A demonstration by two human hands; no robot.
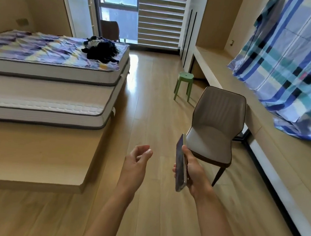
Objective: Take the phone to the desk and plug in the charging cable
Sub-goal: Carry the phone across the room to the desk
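Two bare hands reach over the wood floor: the right hand (193,170) grips a slim silver-edged phone (181,164) edge-up, just before the brown padded chair (215,122), while the left hand (136,162) hangs loosely curled, empty.

A bed (48,87) with stacked white mattresses sits at the left on a wooden platform, covered by a purple plaid sheet (43,47). A dark heap, possibly clothes (100,49), lies near its far corner. A brown padded chair (214,128) stands on the wood floor (152,102), with a green stool (184,85) beyond it. A blue plaid cloth (295,61) hangs at the right. Striped blinds (160,16) cover the far window.
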